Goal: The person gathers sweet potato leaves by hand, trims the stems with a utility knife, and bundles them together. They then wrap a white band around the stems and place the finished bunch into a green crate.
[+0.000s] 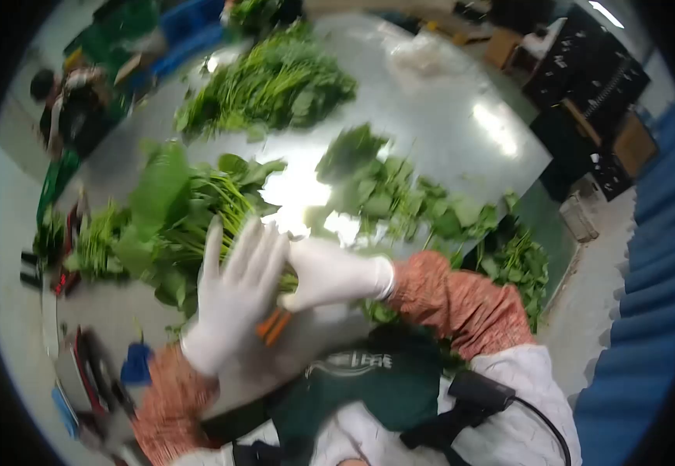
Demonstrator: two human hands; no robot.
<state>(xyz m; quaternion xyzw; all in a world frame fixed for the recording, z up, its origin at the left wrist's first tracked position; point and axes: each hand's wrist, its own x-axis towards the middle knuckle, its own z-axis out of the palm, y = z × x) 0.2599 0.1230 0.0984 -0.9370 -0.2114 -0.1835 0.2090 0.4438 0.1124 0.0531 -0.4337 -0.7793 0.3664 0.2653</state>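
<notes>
My left hand (236, 291), in a white glove, lies against a bunch of leafy greens (163, 213) with its fingers spread and pointing up. Beside it, my right hand (330, 272), also gloved in white, is wrapped round the lower stems of the bunch. Orange strips (273, 326) show just below the two hands. The leaves of the bunch fan out to the upper left over the metal table (446, 116). Loose greens (400, 198) lie to the right of the hands.
A large pile of greens (275, 81) lies at the table's far side. More greens (520, 264) hang near the right edge. A person (77, 109) is at the upper left. A blue object (136, 363) sits at lower left, and a blue curtain (648, 256) hangs at right.
</notes>
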